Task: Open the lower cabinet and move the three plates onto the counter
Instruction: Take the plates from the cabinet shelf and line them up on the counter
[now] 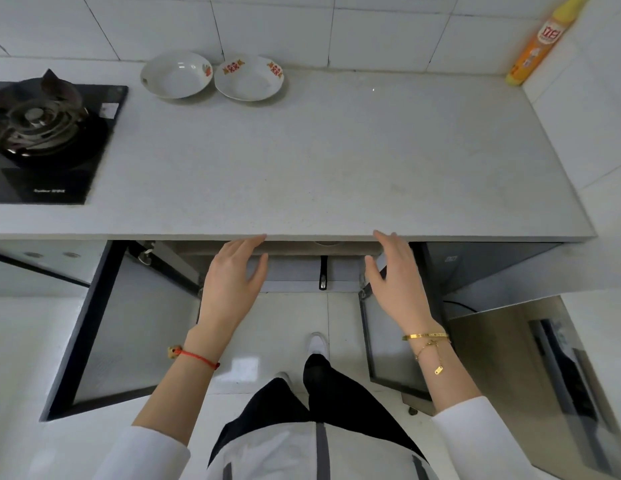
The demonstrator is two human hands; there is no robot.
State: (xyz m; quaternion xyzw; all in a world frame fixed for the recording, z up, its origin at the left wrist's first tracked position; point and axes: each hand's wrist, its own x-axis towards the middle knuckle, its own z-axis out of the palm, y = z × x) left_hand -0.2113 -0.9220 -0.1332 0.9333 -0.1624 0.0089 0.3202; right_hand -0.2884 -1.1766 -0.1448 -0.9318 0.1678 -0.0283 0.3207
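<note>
Nearest the lens are white sleeves and dark trousers, and from the sleeves both arms reach forward toward the open lower cabinet [288,268]. Its two frosted-glass doors stand swung wide, the left door [125,327] out past the left forearm and the right door [392,341] partly hidden behind the right forearm. Left hand [233,275] hovers just under the front edge of the desk [302,161], fingers [248,244] straight and loosely spread, holding nothing; a red cord bracelet [198,356] circles its wrist. Right hand [395,275] is held the same way, fingers relaxed and apart with nothing in them, gold bracelets [427,337] on the wrist. Between the hands a dark handle [323,271] pokes out of the cabinet. Two plates sit side by side at the back of the desk near the tiled wall: a left plate [175,75] and a right plate [248,77], rims touching or nearly so. A third plate cannot be made out. A gas hob [42,133] lies at the far left, and a yellow bottle [541,39] stands in the far right corner.
</note>
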